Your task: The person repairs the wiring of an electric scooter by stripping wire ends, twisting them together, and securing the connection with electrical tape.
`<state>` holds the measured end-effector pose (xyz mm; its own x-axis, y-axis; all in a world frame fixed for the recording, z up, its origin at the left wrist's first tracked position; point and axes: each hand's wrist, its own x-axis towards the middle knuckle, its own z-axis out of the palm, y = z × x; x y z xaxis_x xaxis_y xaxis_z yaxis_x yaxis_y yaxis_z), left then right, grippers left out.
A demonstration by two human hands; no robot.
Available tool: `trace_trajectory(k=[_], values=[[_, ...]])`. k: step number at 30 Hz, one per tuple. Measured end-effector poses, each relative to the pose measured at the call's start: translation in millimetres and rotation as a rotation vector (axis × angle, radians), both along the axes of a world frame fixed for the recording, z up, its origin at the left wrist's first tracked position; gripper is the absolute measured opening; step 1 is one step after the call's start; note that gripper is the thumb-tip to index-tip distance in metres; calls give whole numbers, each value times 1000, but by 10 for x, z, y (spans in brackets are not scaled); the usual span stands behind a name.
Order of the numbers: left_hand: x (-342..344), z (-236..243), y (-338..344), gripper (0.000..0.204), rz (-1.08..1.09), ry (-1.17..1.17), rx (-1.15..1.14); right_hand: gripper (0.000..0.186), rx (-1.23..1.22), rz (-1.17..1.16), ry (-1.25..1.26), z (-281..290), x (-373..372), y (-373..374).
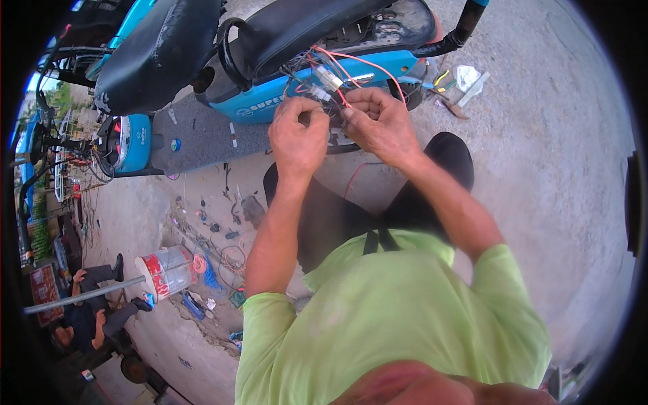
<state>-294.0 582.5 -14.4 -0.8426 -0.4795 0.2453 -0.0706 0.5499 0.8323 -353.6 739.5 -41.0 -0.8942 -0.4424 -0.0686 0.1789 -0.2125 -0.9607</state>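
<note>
A blue electric scooter (243, 108) with black seats stands in front of me, and a bundle of wires spills from its side under the seat. White plastic connectors (329, 78) sit among the wires just above my hands. My right hand (381, 125) pinches a red wire (344, 98) between thumb and fingers. Close beside it, my left hand (299, 135) is closed at the fingertips by the wire bundle; what it grips is too small to make out. A longer orange-red wire (378, 65) loops over to the right of the bundle.
A hammer (466, 98) and yellow-handled pliers (441, 77) lie on the concrete at the right. Loose parts and cables (229, 253) litter the ground at left, near a red and white bucket (165, 272). A seated person (91, 314) is at far left.
</note>
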Motion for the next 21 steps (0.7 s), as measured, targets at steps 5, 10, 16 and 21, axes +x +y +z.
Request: trace_trajectory(k=[5,10,16,21], values=[[-27,-67,9,11,29,47,23,29,35,-22,-25,83,5,37],[-26,-40,7,12,22,24,21,25,90,32,-34,214,-12,88],[-41,-41,60,16,27,-1,-1,27,110,78,-53,253,5,80],[-51,48,107,15,11,-62,41,33,86,84,-82,239,26,48]])
